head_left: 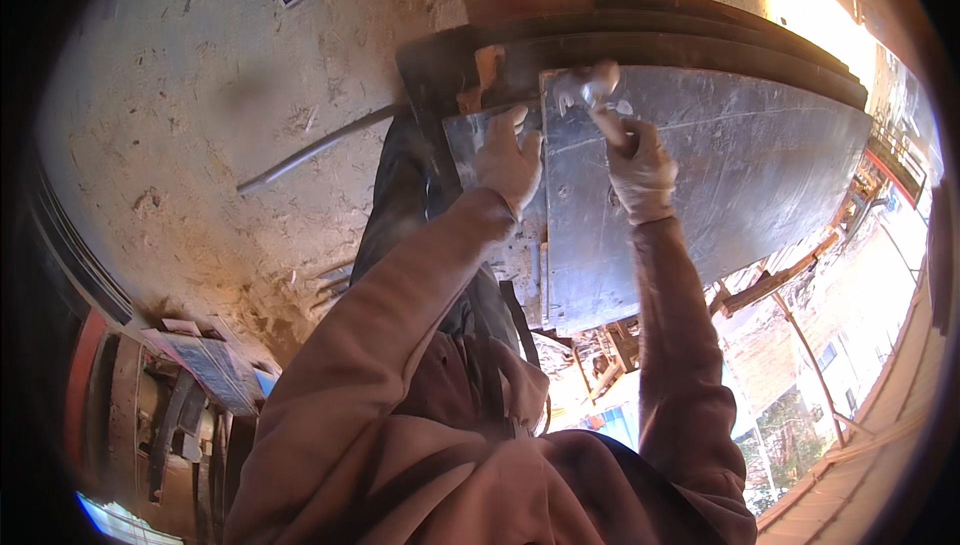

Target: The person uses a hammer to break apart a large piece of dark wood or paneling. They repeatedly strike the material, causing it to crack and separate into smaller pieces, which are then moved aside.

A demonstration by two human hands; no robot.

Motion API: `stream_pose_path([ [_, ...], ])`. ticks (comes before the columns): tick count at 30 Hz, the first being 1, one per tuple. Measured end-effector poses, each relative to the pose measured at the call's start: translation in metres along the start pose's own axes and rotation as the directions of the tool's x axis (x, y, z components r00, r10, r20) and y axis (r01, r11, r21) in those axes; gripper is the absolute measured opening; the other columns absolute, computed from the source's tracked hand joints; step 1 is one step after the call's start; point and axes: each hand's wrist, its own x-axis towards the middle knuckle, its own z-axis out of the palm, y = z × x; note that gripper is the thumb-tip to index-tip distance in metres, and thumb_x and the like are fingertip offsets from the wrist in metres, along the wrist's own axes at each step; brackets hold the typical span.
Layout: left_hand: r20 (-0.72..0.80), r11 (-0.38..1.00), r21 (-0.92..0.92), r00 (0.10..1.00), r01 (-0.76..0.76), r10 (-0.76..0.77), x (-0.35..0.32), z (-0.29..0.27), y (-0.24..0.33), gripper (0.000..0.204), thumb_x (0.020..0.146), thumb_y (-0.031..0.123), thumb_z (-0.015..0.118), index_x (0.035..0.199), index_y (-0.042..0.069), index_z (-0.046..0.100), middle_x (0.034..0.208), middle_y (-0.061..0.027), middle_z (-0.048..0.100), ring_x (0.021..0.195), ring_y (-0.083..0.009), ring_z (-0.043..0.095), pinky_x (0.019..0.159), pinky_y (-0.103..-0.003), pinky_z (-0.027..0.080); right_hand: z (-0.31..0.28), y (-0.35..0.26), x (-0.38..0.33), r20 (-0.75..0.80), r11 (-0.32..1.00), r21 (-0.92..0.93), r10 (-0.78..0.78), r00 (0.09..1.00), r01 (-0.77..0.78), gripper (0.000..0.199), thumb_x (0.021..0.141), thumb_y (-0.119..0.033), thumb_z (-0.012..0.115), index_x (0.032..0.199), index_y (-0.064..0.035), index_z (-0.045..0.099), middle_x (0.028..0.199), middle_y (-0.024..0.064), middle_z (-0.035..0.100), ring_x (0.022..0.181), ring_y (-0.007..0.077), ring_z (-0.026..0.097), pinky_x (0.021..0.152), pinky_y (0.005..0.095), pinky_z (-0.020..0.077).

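My right hand (643, 173), in a pale glove, is closed round the wooden handle of a hammer (608, 127). The hammer's head is smeared by motion over the far left part of a large dark grey panel (720, 185). My left hand (508, 167), also gloved, lies at the panel's left edge, over a narrower grey board (463, 137) beside it. Its thumb stands apart from the fingers, and I see nothing between them. Whether a nail sits under the hammer is too blurred to tell.
Stacked brown boards (680, 30) lie under and beyond the panel. A metal rod (310, 153) rests on the dusty floor (200, 95) at the left. Scrap boards (205, 365) stand at the lower left. Beams and bright daylight show past the panel's right side.
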Motion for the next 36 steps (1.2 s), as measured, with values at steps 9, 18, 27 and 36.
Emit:
stream_pose_path([
  [9, 0.572, 0.493, 0.378, 0.617, -0.783, 0.541, -0.064, 0.006, -0.021, 0.066, 0.089, 0.012, 0.059, 0.152, -0.002, 0.046, 0.161, -0.0223, 0.040, 0.152, -0.0372, 0.035, 0.128, -0.051, 0.024, -0.103, -0.068, 0.042, 0.522, 0.950, 0.077, 0.220, 0.824, -0.303, 0.032, 0.105, -0.035, 0.062, 0.107, -0.0029, 0.061, 0.067, 0.0126, 0.062, 0.050, 0.0231, 0.062, 0.047, 0.0365, 0.0505],
  [18, 0.733, 0.324, 0.510, 0.600, -0.797, 0.320, -0.076, 0.015, -0.038, 0.067, 0.097, 0.024, 0.048, 0.159, -0.001, 0.035, 0.170, -0.0174, 0.026, 0.159, -0.0320, 0.022, 0.132, -0.047, 0.011, -0.102, -0.103, 0.044, 0.595, 0.955, -0.160, -0.109, 0.796, 0.250, 0.027, 0.106, -0.031, 0.058, 0.109, -0.0054, 0.052, 0.072, 0.0212, 0.066, 0.063, 0.0409, 0.069, 0.053, 0.0505, 0.0521],
  [27, 0.729, 0.236, 0.600, 0.644, -0.764, 0.232, -0.079, 0.014, -0.042, 0.072, 0.100, 0.032, 0.046, 0.162, 0.002, 0.029, 0.174, -0.0136, 0.016, 0.161, -0.0291, 0.013, 0.131, -0.048, 0.006, -0.128, -0.143, 0.077, 0.381, 0.987, -0.054, -0.123, 0.916, 0.155, 0.023, 0.106, -0.026, 0.059, 0.109, -0.0035, 0.054, 0.081, 0.0269, 0.067, 0.071, 0.0415, 0.071, 0.052, 0.0468, 0.0519],
  [36, 0.776, 0.223, 0.548, 0.590, -0.806, 0.224, -0.083, 0.008, -0.044, 0.077, 0.100, 0.037, 0.048, 0.163, -0.001, 0.026, 0.173, -0.0148, 0.017, 0.161, -0.0311, 0.014, 0.131, -0.048, 0.008, -0.113, -0.048, -0.017, 0.511, 0.967, -0.163, 0.253, 0.822, -0.196, 0.029, 0.104, -0.029, 0.061, 0.108, -0.0021, 0.053, 0.088, 0.0290, 0.070, 0.075, 0.0477, 0.070, 0.061, 0.0546, 0.0517],
])
